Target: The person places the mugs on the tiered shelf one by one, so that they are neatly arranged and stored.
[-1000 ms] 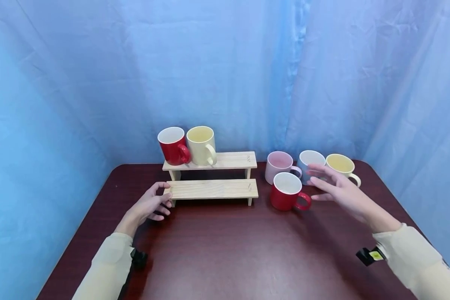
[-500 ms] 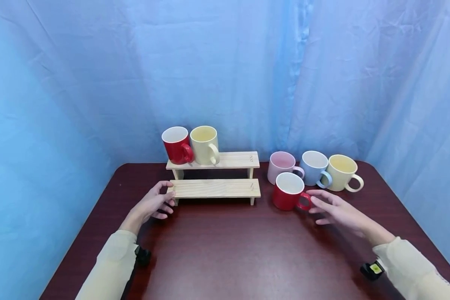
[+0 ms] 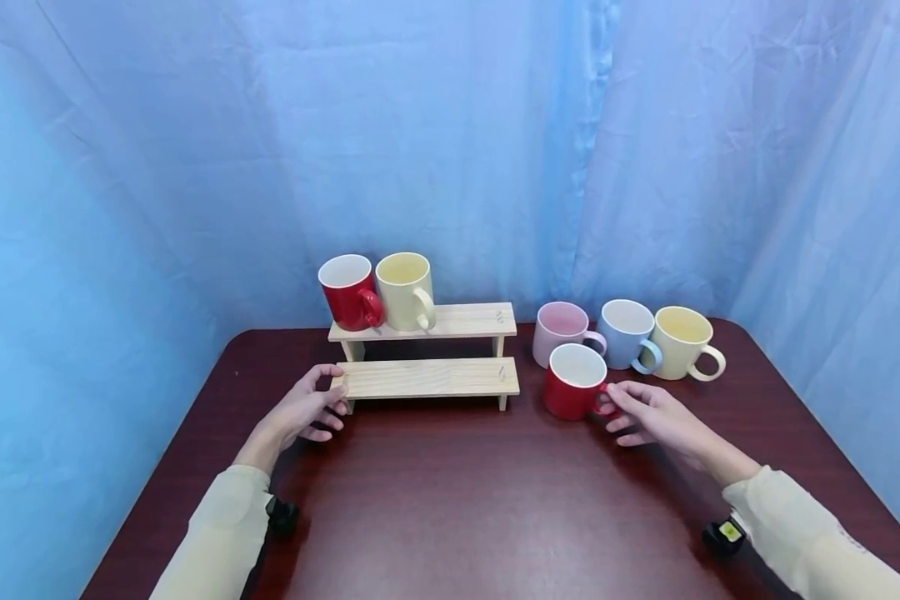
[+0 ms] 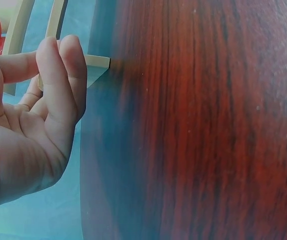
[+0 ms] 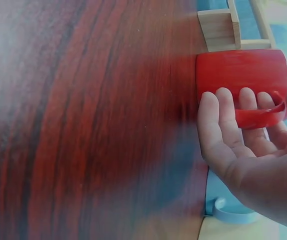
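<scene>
A blue curtain (image 3: 420, 125) hangs behind everything, and before it is the dark red table (image 3: 450, 500). On this table are two wooden shelves, the upper shelf (image 3: 468, 319) behind the lower shelf (image 3: 427, 379). The left hand (image 3: 300, 412) holds the lower shelf's left end between thumb and fingers. The right hand (image 3: 660, 421) has thumb and forefinger closed on the front red mug (image 3: 570, 398), its other fingers extended. This mug seems to stand on the table, right of the shelves. Behind it wait the pink mug (image 3: 547, 343), blue mug (image 3: 621, 343) and right yellow mug (image 3: 669, 357). The left red mug (image 3: 345, 304) and left yellow mug (image 3: 401, 304) are on the upper shelf, so I judge two mugs placed, four remaining. The smallest part is the gripped handle (image 5: 258, 119).
</scene>
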Demonstrator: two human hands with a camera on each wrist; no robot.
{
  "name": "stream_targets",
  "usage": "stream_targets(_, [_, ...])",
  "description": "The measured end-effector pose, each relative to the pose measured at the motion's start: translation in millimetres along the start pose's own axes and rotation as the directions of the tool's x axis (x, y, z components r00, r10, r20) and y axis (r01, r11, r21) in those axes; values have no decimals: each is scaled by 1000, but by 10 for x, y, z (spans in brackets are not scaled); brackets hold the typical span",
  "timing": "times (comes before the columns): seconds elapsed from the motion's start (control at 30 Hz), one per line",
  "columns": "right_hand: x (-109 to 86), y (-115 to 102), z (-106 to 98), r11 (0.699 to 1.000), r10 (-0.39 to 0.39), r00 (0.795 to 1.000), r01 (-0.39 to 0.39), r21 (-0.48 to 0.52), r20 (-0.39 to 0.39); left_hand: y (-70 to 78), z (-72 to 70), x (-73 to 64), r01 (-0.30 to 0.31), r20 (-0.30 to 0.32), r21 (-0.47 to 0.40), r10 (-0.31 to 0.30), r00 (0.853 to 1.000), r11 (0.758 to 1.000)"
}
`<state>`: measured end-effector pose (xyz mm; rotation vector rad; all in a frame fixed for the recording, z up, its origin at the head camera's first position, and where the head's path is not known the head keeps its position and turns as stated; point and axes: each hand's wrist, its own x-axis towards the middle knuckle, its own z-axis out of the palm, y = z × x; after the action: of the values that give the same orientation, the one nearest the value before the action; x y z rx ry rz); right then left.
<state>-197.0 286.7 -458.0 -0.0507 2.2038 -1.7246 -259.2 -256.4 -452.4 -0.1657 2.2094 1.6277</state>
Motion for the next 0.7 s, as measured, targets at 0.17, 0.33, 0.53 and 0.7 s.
stream_targets(0.17, [26, 4, -9, 1000, 6, 1000, -6, 3, 22, 1, 1, -11, 4, -3, 6, -4, 1000, 1000])
stream_targets(0.33, [31, 49, 3, 1000, 4, 999, -4, 23, 32, 16, -9, -29, 4, -3, 17, -4, 1000, 1000])
stream_targets(0.53, [63, 36, 18, 999, -1, 999, -1, 37, 50, -3, -35, -37, 19, 5, 10, -19, 1000, 1000])
stream_targets(0.7, [73, 57, -36, 999, -11, 998, 8, 53, 66, 5, 1, 1, 17, 12, 6, -17, 1000, 1000])
